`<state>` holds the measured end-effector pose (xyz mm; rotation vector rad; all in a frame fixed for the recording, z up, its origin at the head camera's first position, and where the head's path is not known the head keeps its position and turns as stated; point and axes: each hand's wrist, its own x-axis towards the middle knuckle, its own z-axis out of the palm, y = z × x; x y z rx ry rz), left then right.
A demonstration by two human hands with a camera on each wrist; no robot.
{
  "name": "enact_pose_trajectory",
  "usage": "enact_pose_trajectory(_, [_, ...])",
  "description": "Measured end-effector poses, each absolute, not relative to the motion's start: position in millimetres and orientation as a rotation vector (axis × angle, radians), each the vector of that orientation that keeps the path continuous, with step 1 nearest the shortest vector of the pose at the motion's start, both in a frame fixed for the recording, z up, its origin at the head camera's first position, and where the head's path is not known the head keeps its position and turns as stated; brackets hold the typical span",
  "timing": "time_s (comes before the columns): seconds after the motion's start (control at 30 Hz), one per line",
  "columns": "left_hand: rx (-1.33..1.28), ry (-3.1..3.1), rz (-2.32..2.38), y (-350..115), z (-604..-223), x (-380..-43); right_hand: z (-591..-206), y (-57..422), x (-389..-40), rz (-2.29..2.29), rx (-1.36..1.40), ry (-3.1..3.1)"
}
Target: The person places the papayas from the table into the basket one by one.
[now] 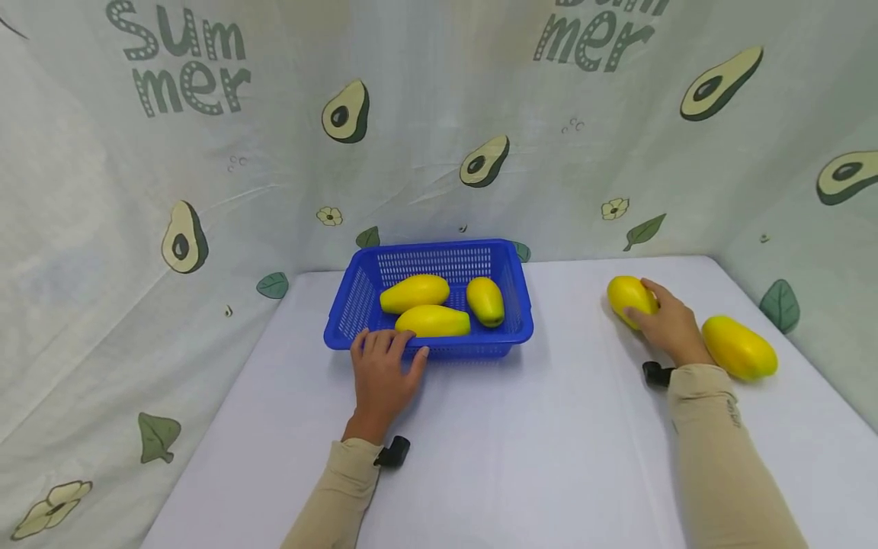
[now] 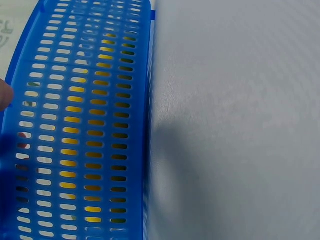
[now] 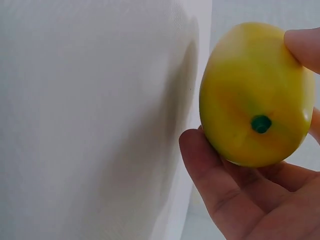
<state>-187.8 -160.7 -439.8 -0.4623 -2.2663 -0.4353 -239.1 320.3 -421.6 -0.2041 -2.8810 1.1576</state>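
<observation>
A blue plastic basket (image 1: 428,347) with slotted walls stands at the back middle of the table. In it lie a rear yellow papaya (image 1: 414,293), a front papaya (image 1: 434,321) and a right papaya (image 1: 485,302). My left hand (image 1: 384,379) holds the basket's front rim, fingers over the edge and thumb at the outer side; a fingertip shows at the rim in the left wrist view. At the right, my right hand (image 1: 671,324) grips another yellow papaya (image 3: 255,95) between thumb and fingers, its green stem end towards the right wrist camera. Beside that wrist lies one more papaya (image 1: 741,348).
A white cloth covers the table (image 1: 521,450). Behind and at the sides hangs a pale curtain (image 1: 425,152) printed with avocados and leaves, close to the basket's back. Each wrist carries a small black camera (image 1: 394,453).
</observation>
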Motion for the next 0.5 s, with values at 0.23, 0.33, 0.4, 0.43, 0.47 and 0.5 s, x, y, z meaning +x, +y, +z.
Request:
enact_pose_trajectory(0.23, [-0.468,-2.274,-0.427,-161.3,-442.5,-185.5,-423.7,315.8,-235.8,1.199,-0.256,-2.863])
enact_pose_trajectory(0.33, [-0.467,-2.285,-0.43,-161.5,-441.4,-185.4,-423.2,314.2,-237.0,1.213,-0.262,-2.837])
enact_pose_trajectory(0.4, [-0.462,-2.293,-0.429,-161.7,-440.6,-185.3,-422.2,313.0,-238.8,1.227,-0.261,-2.819])
enact_pose_trajectory(0.43, [-0.459,-2.294,-0.428,-161.9,-440.0,-185.1,-422.0,312.0,-240.2,1.241,-0.26,-2.809])
enact_pose_trajectory(0.47, [-0.455,-2.296,-0.426,-162.1,-439.6,-184.9,-421.8,310.9,-241.8,1.255,-0.258,-2.8])
enact_pose_trajectory(0.5, [-0.449,-2.295,-0.424,-162.4,-439.3,-184.6,-421.7,309.5,-243.2,1.265,-0.255,-2.795])
